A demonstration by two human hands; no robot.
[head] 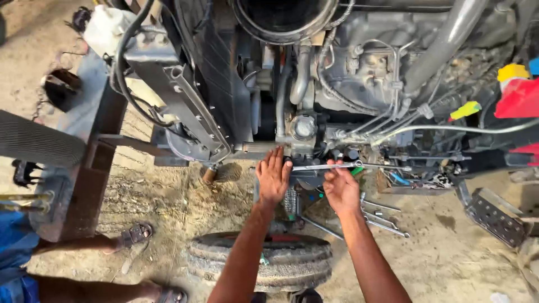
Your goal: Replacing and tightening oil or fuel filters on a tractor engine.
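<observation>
Under engine block: both hands working.
Left hand [273, 178]: lying flat, released, pressing the engine [359, 73] housing.
Right hand [341, 188]: grasping the wrench [331, 166].

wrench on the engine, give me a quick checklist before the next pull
1. Right hand gripping the wrench: ok, fingers wrap its shaft.
2. Wrench head seated on its fastener: cannot tell, the end is hidden among engine parts.
3. Left hand braced: ok, flat against the engine block.
4. Swing path free: not ok, metal pipes and hoses crowd the wrench.
5. Spare wrenches within reach: ok, lying on the ground by the right forearm.
</observation>
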